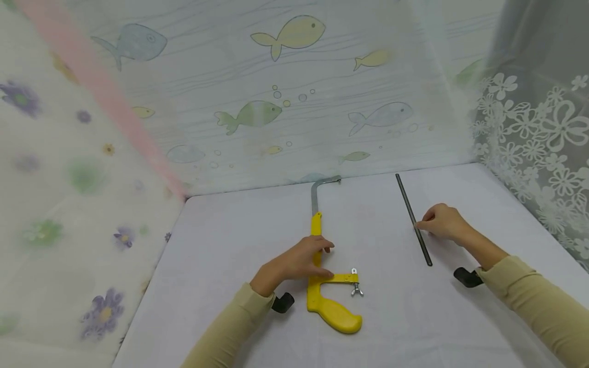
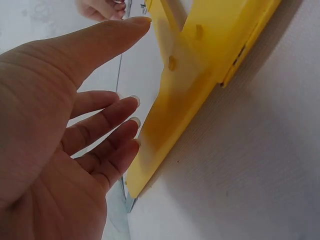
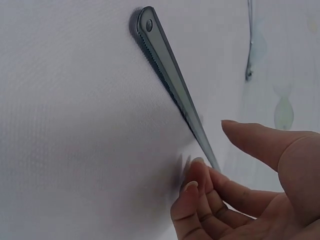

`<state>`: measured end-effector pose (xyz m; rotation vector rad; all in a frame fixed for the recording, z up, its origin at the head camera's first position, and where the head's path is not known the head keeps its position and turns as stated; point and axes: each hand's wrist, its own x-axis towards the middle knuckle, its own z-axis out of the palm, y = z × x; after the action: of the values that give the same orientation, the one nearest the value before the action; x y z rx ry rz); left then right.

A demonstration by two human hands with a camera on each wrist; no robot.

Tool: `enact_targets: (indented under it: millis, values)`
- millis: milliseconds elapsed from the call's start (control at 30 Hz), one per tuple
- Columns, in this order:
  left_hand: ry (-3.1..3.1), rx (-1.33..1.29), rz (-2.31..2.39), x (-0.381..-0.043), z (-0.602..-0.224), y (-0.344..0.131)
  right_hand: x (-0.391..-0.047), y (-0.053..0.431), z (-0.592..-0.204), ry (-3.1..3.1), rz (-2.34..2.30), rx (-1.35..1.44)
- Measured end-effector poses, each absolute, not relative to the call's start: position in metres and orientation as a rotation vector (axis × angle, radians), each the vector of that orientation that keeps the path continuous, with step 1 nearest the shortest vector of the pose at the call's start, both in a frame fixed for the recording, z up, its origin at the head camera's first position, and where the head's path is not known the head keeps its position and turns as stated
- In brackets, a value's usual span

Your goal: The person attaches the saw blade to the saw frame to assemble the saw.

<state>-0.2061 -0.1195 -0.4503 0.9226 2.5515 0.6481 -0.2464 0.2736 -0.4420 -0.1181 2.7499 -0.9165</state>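
Note:
A hacksaw frame (image 1: 316, 225) with a yellow handle (image 1: 342, 318) and a grey metal front arm lies on the white table, its handle toward me. My left hand (image 1: 299, 259) is over its yellow back, fingers spread and relaxed; in the left wrist view a gap shows between thumb and fingers, beside the yellow metal (image 2: 172, 100). A dark hacksaw blade (image 1: 408, 204) lies apart to the right, its toothed edge and end hole visible in the right wrist view. At the blade's side is my right hand (image 1: 444, 223), fingers loosely bent, thumb apart from them.
A wing nut (image 1: 356, 290) and bolt sit on the frame's short yellow arm. Behind the white table (image 1: 230, 230) hangs a fish-print curtain (image 1: 193, 92). Floral sheets border both sides. A black wrist mount (image 1: 467, 277) sticks out from each sleeve.

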Motion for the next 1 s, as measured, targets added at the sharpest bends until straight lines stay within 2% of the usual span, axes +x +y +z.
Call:
enact_targets:
  millis: [467, 1000]
  values:
    - [2.511, 1.042, 0.671, -0.201, -0.454, -0.111, -0.242, 0.262, -0.439, 2.767, -0.855, -0.105]
    - [2.459, 1.046, 0.643, -0.191, -0.458, -0.1, -0.242, 0.25, -0.447, 2.778, -0.88, 0.007]
